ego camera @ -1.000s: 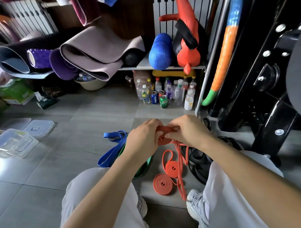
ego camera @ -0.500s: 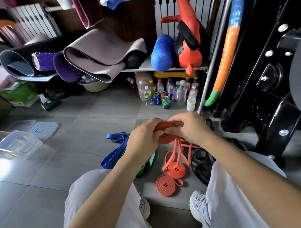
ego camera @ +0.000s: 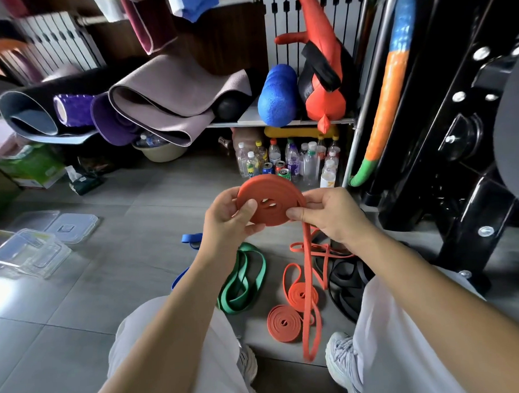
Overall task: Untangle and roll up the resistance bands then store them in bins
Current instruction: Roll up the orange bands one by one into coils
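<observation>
I hold a half-rolled orange resistance band (ego camera: 271, 199) as a flat coil in front of me. My left hand (ego camera: 228, 219) grips its left side, thumb on top. My right hand (ego camera: 326, 216) pinches its right edge, and the loose tail (ego camera: 308, 297) hangs down to the floor. On the tiles below lie two rolled orange coils (ego camera: 284, 323) (ego camera: 302, 296), a loose green band (ego camera: 243, 280), a blue band (ego camera: 191, 239) partly hidden by my left forearm, and black bands (ego camera: 345, 284). Clear plastic bins (ego camera: 34, 257) with lids (ego camera: 72, 228) sit at the left.
A shelf ahead carries rolled yoga mats (ego camera: 160, 94) and a blue foam roller (ego camera: 277, 98). Bottles and cans (ego camera: 292, 163) stand on the floor beneath it. A black machine frame (ego camera: 457, 166) fills the right side. My knees and white shoes (ego camera: 343, 364) frame the bands.
Both hands have lifted the orange coil higher and tilted it flat towards me, so its face shows. The coil looks larger and the tail hangs straight down.
</observation>
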